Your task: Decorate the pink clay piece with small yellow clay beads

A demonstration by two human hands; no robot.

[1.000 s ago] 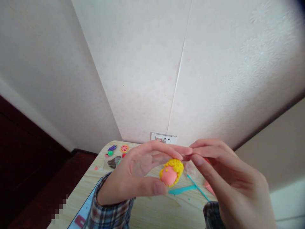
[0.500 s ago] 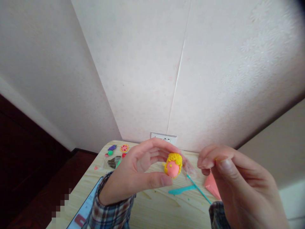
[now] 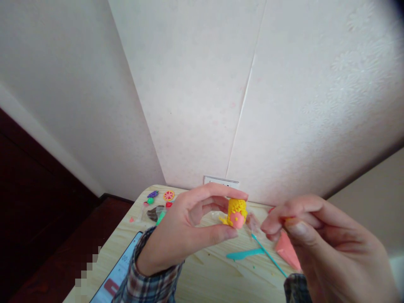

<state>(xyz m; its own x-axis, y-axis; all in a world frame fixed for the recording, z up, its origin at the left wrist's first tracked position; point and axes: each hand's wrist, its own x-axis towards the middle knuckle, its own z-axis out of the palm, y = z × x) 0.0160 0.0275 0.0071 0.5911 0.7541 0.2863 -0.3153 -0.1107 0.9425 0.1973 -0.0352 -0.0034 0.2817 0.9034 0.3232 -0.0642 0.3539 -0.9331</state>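
Note:
My left hand (image 3: 189,223) holds a small clay head (image 3: 237,212) between thumb and fingertips above the table. The head has bumpy yellow curls around a pink face, with a tiny yellow dot on the face. A yellow strand sticks out at its left side. To the right, my right hand (image 3: 328,242) is closed in a pinch, apart from the head. A speck of yellow-orange shows at its thumb tip, too small to make out. Below the hands, a turquoise clay knife (image 3: 244,254) and a thin turquoise stick (image 3: 268,254) lie on the wooden table (image 3: 208,280).
A pink clay block or packet (image 3: 288,251) lies partly behind my right hand. At the back left are a purple grape-like piece (image 3: 153,194), a round citrus-slice piece (image 3: 168,195) and a dark packet (image 3: 154,213). A phone or tablet (image 3: 121,265) lies at the left edge.
The clay head has tipped in my left hand, so more of the yellow curls and the side strand show. The whole view has shifted slightly. My right hand keeps its pinch.

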